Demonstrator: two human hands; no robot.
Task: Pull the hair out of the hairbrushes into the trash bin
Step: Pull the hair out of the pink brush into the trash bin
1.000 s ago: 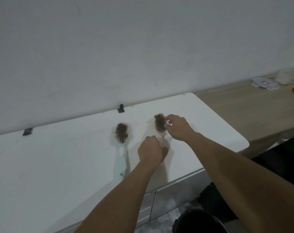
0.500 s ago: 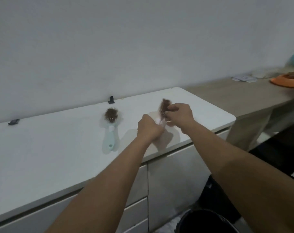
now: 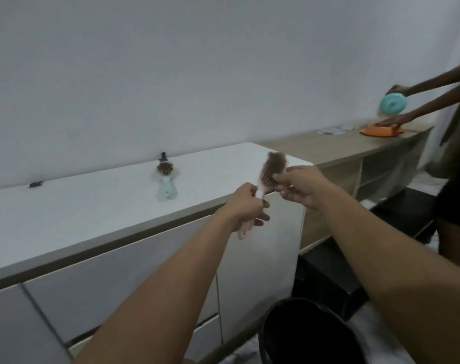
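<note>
My left hand (image 3: 246, 206) grips the handle of a pink hairbrush (image 3: 263, 183), held in the air past the front edge of the white cabinet top (image 3: 92, 206). A clump of brown hair (image 3: 276, 164) sits in its bristles. My right hand (image 3: 300, 185) pinches that hair at the brush head. A light-blue hairbrush (image 3: 165, 183) with brown hair in it lies on the cabinet top, to the left. A black trash bin (image 3: 307, 334) stands on the floor below my arms.
Two small dark clips (image 3: 162, 156) (image 3: 35, 184) lie by the wall. A wooden counter (image 3: 342, 145) runs to the right, where another person's hands (image 3: 394, 119) hold an orange dish (image 3: 381, 130) and a teal object (image 3: 393, 104). Cabinet drawers sit below.
Both hands have lifted the pink brush off the cabinet top and brought it towards me, out past the edge and above the bin. Another person has come into view at right.
</note>
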